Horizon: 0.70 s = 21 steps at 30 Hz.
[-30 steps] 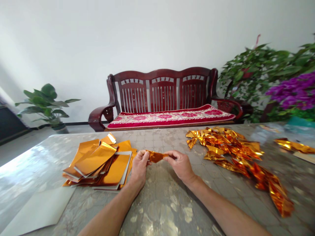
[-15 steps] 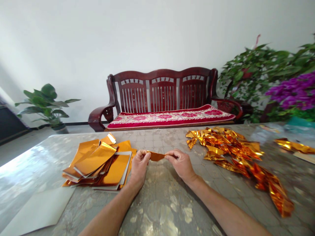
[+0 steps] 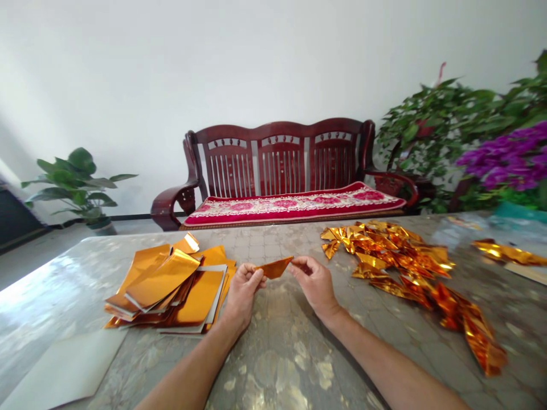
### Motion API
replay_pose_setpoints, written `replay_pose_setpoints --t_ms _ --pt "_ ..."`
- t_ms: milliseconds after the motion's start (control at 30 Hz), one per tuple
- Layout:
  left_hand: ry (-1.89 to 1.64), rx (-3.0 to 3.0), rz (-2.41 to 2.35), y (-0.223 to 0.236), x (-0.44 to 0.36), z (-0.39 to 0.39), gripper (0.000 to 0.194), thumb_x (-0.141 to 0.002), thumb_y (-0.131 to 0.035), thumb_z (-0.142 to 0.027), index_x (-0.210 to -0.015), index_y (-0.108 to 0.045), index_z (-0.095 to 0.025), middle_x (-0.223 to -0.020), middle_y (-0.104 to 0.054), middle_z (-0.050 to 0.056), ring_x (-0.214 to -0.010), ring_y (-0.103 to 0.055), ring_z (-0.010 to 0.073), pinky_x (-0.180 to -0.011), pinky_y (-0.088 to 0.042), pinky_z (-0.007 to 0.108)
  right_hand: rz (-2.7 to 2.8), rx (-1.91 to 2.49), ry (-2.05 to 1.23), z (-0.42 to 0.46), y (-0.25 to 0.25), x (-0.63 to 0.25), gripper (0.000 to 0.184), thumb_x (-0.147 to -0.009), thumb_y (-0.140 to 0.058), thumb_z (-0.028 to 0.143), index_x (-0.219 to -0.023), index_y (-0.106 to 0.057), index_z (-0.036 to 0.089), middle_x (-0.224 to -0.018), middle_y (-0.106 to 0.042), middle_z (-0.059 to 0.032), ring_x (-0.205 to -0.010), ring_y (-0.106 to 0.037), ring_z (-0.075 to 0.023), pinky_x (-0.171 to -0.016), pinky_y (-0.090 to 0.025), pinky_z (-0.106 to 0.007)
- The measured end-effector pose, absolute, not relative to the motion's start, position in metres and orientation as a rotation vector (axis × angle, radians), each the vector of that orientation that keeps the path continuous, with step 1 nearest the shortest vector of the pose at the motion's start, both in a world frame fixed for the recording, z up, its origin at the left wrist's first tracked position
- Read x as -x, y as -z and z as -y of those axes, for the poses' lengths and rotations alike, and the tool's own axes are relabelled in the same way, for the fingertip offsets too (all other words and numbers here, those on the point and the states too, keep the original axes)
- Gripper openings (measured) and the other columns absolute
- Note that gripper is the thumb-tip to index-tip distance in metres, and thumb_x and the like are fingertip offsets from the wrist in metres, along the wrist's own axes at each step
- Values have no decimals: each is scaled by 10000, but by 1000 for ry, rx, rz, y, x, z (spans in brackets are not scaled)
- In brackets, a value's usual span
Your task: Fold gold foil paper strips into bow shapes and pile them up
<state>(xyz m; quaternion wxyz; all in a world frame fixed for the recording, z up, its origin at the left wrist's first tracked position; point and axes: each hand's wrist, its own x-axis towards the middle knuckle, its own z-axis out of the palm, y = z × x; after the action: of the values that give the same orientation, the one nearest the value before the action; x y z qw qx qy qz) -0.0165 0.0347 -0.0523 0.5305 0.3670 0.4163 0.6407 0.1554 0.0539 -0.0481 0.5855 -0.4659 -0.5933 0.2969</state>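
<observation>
I am at a big gray table with a shiny top, in a room with a white wall. A small strip of gold foil is up off the table, right between my 2 hands. It is shiny and orange-gold, and it gets thin to a point at the right end. My left hand is shut on the left end, pinching it with the thumb and fingers. My right hand pinches the pointy right end the same way.

Just beside my left hand is a messy stack of flat gold foil sheets, and some of them show pale backs. Near my right hand is a long heap of crumpled gold foil. Farther right, 1 more crumpled gold piece lies near the far edge of the table. A pale sheet of card lies at the near left of the table.

Past the table is a dark red wooden bench with a red flower cushion. A green potted plant stands on the left, and a leafy plant and purple flowers are on the right.
</observation>
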Motion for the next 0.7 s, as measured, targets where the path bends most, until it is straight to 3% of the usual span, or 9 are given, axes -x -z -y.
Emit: replay_pose_setpoints --t_ms 200,267,367,533,700 --pt "-1496 -1131 -1209 63 18 -36 312 -681 -787 -403 -788 -590 -187 -678 -662 -4 -566 -574 117 -559 -443 214 1398 1054 -708 -50 45 -153 221 -768 -647 399 -708 -659 187 -654 -639 -2 -618 -558 -155 -600 -447 -252" --pt "-1632 -1388 -1390 62 21 -34 214 -712 -774 -328 -847 -661 -206 -784 -685 20 -714 -624 168 -660 -484 263 1424 1078 -688 -49 45 -153 214 -785 -639 386 -713 -669 187 -653 -644 -2 -616 -564 -156 -598 -442 -250" --pt "-1750 -1913 -1434 54 23 -26 218 -796 -724 -257 -1013 -731 -277 -1036 -706 58 -997 -625 232 -893 -475 350 1521 1126 -622 -46 46 -151 196 -819 -622 353 -727 -689 193 -664 -665 -8 -622 -582 -160 -603 -439 -250" --pt "-1669 -2365 -1329 41 15 -17 259 -925 -607 -247 -1156 -706 -308 -1014 -726 41 -922 -643 196 -845 -480 328 1689 1124 -438 -39 47 -147 184 -871 -607 319 -757 -703 210 -747 -700 -21 -715 -630 -172 -674 -453 -254" --pt "-1660 -2425 -1374 42 12 -20 210 -949 -577 -238 -1107 -714 -240 -973 -727 43 -874 -635 172 -801 -490 314 1747 1083 -359 -36 47 -146 157 -890 -610 270 -766 -691 220 -747 -686 -2 -734 -631 -158 -707 -443 -246"
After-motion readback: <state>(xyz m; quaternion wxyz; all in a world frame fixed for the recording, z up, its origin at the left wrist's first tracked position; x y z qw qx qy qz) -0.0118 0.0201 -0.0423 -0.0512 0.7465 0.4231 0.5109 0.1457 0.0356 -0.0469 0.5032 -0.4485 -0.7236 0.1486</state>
